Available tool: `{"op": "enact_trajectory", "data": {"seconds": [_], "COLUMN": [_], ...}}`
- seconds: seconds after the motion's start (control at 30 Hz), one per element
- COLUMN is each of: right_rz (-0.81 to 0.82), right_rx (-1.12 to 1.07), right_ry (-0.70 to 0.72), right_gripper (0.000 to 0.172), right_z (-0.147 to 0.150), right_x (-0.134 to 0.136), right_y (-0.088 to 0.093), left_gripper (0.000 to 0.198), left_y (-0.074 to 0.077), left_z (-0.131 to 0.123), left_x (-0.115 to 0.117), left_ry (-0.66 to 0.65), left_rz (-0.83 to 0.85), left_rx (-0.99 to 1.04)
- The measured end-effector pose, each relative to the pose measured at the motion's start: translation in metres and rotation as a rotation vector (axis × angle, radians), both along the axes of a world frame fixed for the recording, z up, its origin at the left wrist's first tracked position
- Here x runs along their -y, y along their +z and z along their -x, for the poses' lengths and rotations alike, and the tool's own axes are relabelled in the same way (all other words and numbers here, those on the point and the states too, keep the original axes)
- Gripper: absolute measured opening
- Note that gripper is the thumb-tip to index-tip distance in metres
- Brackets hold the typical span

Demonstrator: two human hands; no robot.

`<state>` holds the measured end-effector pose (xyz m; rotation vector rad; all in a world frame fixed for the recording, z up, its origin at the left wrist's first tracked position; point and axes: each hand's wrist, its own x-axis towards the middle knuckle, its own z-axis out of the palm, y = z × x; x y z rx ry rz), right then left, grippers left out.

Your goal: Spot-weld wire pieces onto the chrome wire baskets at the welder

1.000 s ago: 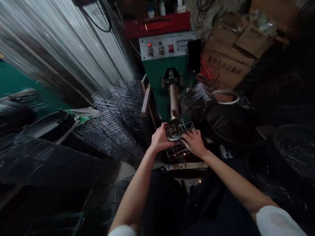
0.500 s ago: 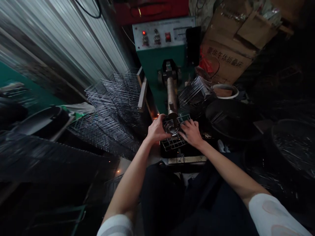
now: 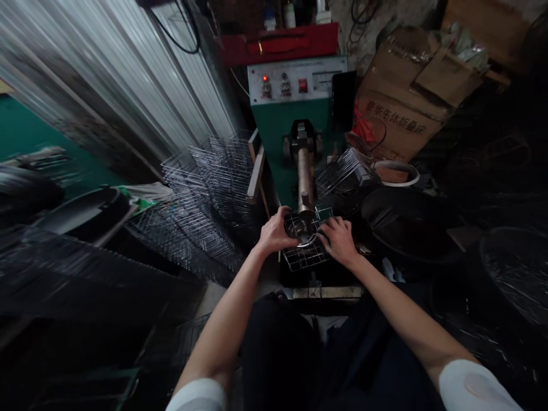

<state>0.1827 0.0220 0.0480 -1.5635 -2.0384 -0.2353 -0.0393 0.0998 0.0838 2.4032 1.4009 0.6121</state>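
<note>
A small wire grid (image 3: pixel 309 260) lies under the tip of the spot welder's metal arm (image 3: pixel 305 177). A round metal ring (image 3: pixel 307 244) rests on the grid, directly below that tip. My left hand (image 3: pixel 274 233) grips the grid's left side, its thumb reaching in to the ring. From the right, my right hand (image 3: pixel 339 241) is closed on the grid's other side, fingers bent near the ring. The welder's arm and the hands partly cover the grid's far part. Whether the tip touches the wire, I cannot tell.
The green welder body (image 3: pixel 278 128) carries a panel (image 3: pixel 295 80) with a lit red lamp. Stacked wire grids (image 3: pixel 205 188) stand at left. To the right are a black basin (image 3: pixel 402 222), a tub of metal pieces (image 3: pixel 518 268) and a cardboard box (image 3: pixel 398 114).
Orange sparks near my left hand and on the floor are gone. The camera view has shifted, so the machine sits lower in the picture. Both hands stay at the grid.
</note>
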Motion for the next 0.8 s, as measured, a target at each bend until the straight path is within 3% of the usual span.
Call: {"op": "enact_trajectory", "data": {"seconds": [0.47, 0.8], "right_rz": [0.001, -0.048], "right_rx": [0.001, 0.038], "right_ry": [0.033, 0.054], "right_gripper": [0.013, 0.013], "right_z": [-0.0032, -0.005], "right_x": [-0.0048, -0.0058], "right_y": [-0.0017, 0.003], "left_gripper": [0.093, 0.093], "left_y": [-0.0016, 0.0034], "left_z": [0.0027, 0.0047], "left_x": [-0.0085, -0.0068], "left_ry": [-0.065, -0.035], "left_rz": [0.019, 0.029], "left_rx": [0.011, 0.006]}}
